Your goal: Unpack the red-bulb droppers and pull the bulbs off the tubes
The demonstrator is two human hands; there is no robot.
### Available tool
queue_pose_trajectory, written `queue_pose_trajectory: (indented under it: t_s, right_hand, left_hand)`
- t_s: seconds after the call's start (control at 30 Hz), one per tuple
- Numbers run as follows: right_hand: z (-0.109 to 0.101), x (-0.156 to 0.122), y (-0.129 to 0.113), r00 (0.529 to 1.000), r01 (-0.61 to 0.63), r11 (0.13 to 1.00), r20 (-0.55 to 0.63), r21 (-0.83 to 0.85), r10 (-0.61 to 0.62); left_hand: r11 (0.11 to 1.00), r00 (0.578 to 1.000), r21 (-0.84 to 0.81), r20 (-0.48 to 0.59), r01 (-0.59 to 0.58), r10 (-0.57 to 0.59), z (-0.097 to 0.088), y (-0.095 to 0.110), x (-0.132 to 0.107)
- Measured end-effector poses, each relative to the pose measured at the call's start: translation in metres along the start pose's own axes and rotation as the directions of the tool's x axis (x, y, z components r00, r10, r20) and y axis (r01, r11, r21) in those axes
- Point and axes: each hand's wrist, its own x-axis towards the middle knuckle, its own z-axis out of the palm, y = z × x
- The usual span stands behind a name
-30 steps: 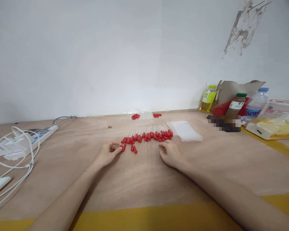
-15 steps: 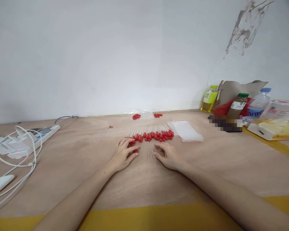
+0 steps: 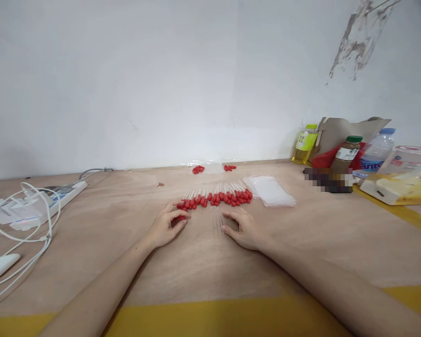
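Note:
My left hand (image 3: 166, 227) rests on the table, fingers curved around a few loose red caps (image 3: 182, 217) at the left end of a row. That row is made of several thin pale sticks with red heads (image 3: 231, 198), lying side by side. To the right of the gap between my hands, my right hand (image 3: 243, 228) lies with thumb and forefinger apart. Its tips are beside several fine, needle-like strands (image 3: 216, 221); whether they touch is hard to tell. The undersides of my fingers are hidden.
Flat clear plastic bags (image 3: 273, 192) lie right of the row. Small red pieces (image 3: 198, 169) sit on clear film near the wall. A power strip (image 3: 68, 199) with white cables is at left. Bottles (image 3: 345, 154) and a pouch (image 3: 340, 131) stand at right.
My left hand has moved left along the table, and the loose red caps by its fingers have shifted left with it. My right hand has hardly moved.

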Motion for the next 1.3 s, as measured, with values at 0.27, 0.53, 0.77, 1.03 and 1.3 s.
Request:
queue_pose_trajectory:
  t_s: [0.27,0.53,0.77,1.03,1.3]
  right_hand:
    - [-0.001,0.000,-0.001,0.999,0.032,0.999,-0.015,0.022,-0.032]
    - [-0.002,-0.001,-0.001,0.999,0.035,0.999,-0.014,0.011,-0.034]
    - [0.004,0.000,0.007,0.994,0.092,0.994,-0.068,0.065,-0.088]
    - [0.004,0.000,0.008,0.995,0.086,0.996,-0.054,0.036,-0.084]
    - [0.004,0.000,0.008,0.993,0.095,0.994,-0.078,0.050,-0.091]
  left_hand:
    - [0.993,0.997,-0.106,-0.045,0.058,-0.063,0.002,0.002,0.000]
    - [0.985,0.995,-0.156,-0.052,0.074,-0.083,0.002,0.004,0.000]
    - [0.980,0.970,-0.087,-0.152,0.179,-0.191,0.004,-0.001,0.003]
    - [0.975,0.996,0.221,-0.095,0.023,-0.002,0.001,0.008,0.048]
    - [0.885,0.956,0.368,0.171,-0.286,0.239,0.018,0.007,0.079]
